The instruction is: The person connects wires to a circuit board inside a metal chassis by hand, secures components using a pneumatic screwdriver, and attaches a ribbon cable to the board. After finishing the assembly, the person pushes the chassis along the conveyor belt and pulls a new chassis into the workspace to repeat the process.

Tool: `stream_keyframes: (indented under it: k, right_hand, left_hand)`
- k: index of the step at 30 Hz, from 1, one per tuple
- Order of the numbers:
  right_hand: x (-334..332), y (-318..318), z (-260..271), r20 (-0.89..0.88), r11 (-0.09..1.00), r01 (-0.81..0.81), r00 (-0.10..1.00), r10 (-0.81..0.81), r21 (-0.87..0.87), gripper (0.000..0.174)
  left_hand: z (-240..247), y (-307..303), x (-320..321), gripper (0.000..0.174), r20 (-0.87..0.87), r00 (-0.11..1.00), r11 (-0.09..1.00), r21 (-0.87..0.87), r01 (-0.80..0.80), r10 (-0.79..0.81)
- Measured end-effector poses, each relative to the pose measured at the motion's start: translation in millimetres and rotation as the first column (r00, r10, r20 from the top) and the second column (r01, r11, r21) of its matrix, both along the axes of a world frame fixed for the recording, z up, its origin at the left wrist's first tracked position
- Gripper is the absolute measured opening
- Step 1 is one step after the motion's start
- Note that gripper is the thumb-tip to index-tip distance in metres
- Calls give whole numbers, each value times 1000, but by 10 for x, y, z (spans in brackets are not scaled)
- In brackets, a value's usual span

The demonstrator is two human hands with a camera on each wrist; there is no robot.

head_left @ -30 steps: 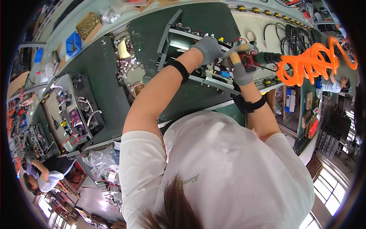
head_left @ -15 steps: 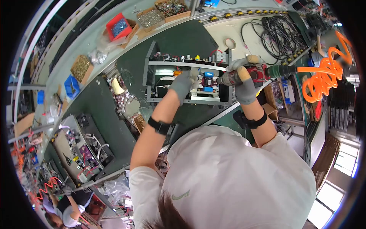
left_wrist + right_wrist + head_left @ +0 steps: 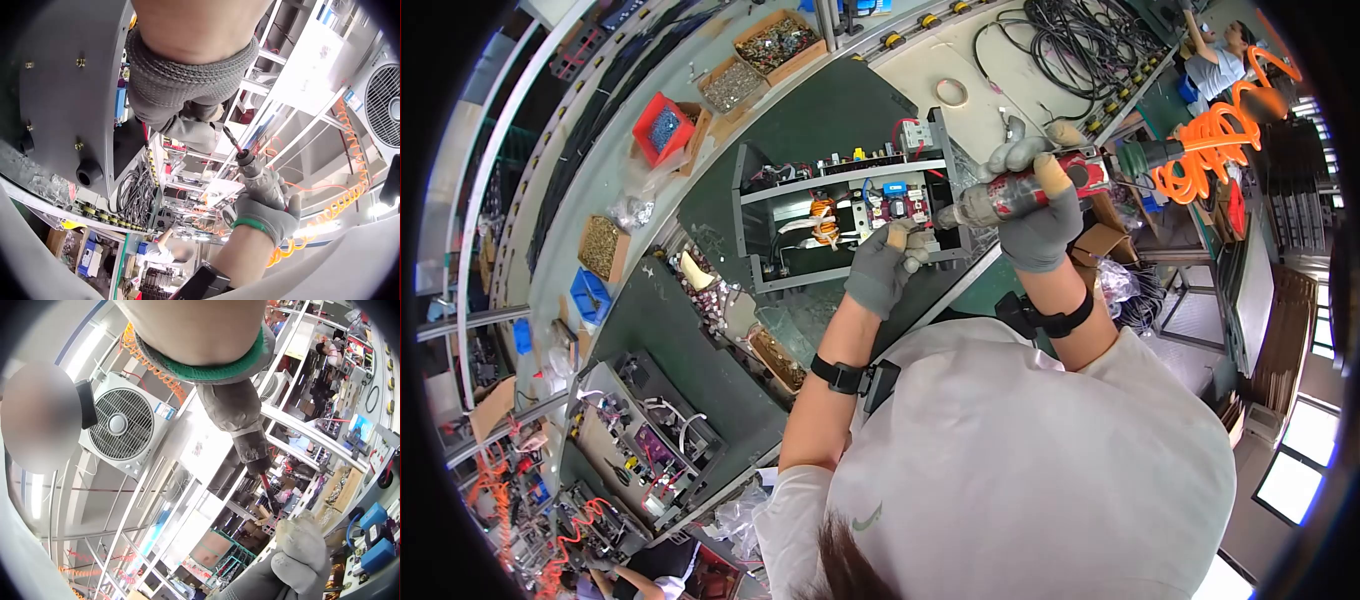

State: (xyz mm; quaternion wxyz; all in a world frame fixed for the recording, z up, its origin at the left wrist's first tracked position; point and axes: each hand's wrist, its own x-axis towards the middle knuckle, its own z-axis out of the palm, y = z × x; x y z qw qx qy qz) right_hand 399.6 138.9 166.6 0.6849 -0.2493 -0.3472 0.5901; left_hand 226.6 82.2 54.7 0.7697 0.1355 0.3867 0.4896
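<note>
My gloved right hand (image 3: 1038,232) grips a red and grey pneumatic screwdriver (image 3: 998,198), with a coiled orange air hose (image 3: 1222,148) behind it. Its bit (image 3: 232,136) points toward the fingertips of my gloved left hand (image 3: 878,272). Those left fingers are curled with the thumb against them at the near right corner of an open metal chassis (image 3: 800,282); I cannot tell whether something small is pinched there. Inside the chassis sit an orange-wound coil (image 3: 824,222), a circuit board with blue parts (image 3: 894,188) and wires. Brass-coloured screws (image 3: 80,146) dot the chassis's outer panel in the left wrist view.
Along the back stand a red bin (image 3: 664,130), a blue bin (image 3: 589,296) and boxes of small hardware (image 3: 776,46). Black cables (image 3: 1060,60) and a tape roll (image 3: 951,93) lie at the back right. A second open chassis (image 3: 640,440) is at the left.
My left hand has moved from over the chassis to its near right corner. The screwdriver stays in my right hand, its tip now close to the left fingers. The view has turned.
</note>
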Motion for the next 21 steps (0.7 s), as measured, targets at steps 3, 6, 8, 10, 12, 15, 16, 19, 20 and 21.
stream_keyframes:
  k: [3, 6, 8, 10, 12, 15, 16, 19, 20, 21]
  right_hand:
    - [-61, -24, 54, -76, 998, 64, 995, -63, 13, 21]
    - [-52, -37, 107, -124, 992, 122, 985, -117, 28, 30]
    - [-17, -44, 98, -122, 992, 118, 986, -113, 36, 30]
    - [71, -50, 51, -24, 991, -1, 1000, 4, 133, 32]
    - [108, -49, 35, -33, 992, 23, 999, -20, 120, 32]
    - [185, -34, -16, -58, 994, 38, 998, -32, 102, 31]
    - [210, -27, -30, -74, 995, 30, 997, -22, 97, 31]
    - [272, -25, -32, -128, 994, 41, 991, -27, 104, 30]
    - [306, -24, -64, -142, 994, 61, 989, -48, 90, 29]
    - [325, -15, -57, -143, 994, 65, 988, -52, 90, 29]
  left_hand:
    - [8, -22, 11, 32, 61, 998, 997, 73, 6, -11]
    - [75, -6, 6, 34, 26, 998, 990, 123, 62, -66]
    - [146, 1, 18, 34, 9, 995, 985, 139, 100, -103]
    - [248, 4, 68, 33, -142, 988, 990, 123, 74, -56]
    - [360, 3, 114, 32, -183, 982, 993, 92, 73, -55]
    - [381, 13, 154, 37, -177, 981, 994, 55, 90, -79]
    - [398, 31, 163, 42, -130, 986, 993, 49, 111, -104]
    - [570, 131, 267, 50, 148, 975, 983, -63, 174, -163]
    - [524, 188, 319, 55, 84, 985, 982, -104, 160, -151]
    - [381, 296, 315, 55, 83, 984, 981, -104, 163, -155]
